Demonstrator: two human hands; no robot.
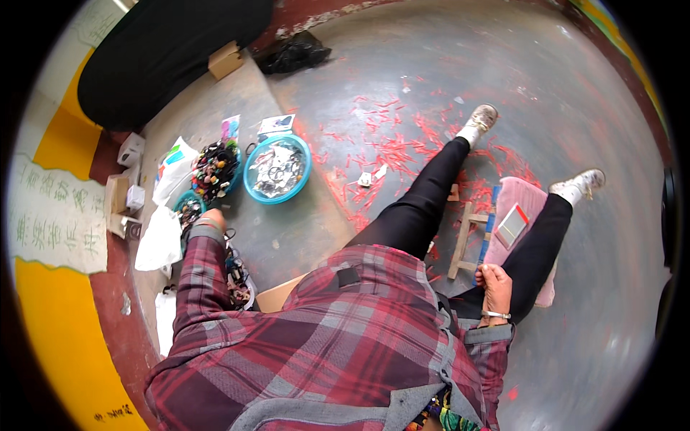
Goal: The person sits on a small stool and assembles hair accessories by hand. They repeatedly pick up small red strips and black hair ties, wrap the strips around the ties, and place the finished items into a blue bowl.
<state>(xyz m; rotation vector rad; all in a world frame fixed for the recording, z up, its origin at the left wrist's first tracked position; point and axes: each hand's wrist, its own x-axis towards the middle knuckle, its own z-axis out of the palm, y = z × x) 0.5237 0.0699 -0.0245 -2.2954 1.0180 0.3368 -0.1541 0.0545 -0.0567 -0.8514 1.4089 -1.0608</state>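
Apparently much remains, with the small round teal plastic basket [188, 192] well filled beside your left hand [213, 218], whose fingers you can't judge, while your right hand [495, 289] pinches closed, any contents unclear.

left hand [210, 218] at small basin [187, 193] | wide basin [277, 200] right of heaped basin [238, 178] | flat object [512, 225] on cloth [519, 191], beyond right hand [494, 293]

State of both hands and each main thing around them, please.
Bare right hand, thumb and fingertips pinched together; too unclear to say if holding anything.
Bare left hand, fingers hidden; grip cannot be told.
Round teal plastic basin, open and filled with small pale items.
White plastic bag near left hand, crumpled.
Black plastic bag, crumpled.
Thin red scraps, scattered widely.
Pink cloth, spread out under a flat, red-edged rectangular item.
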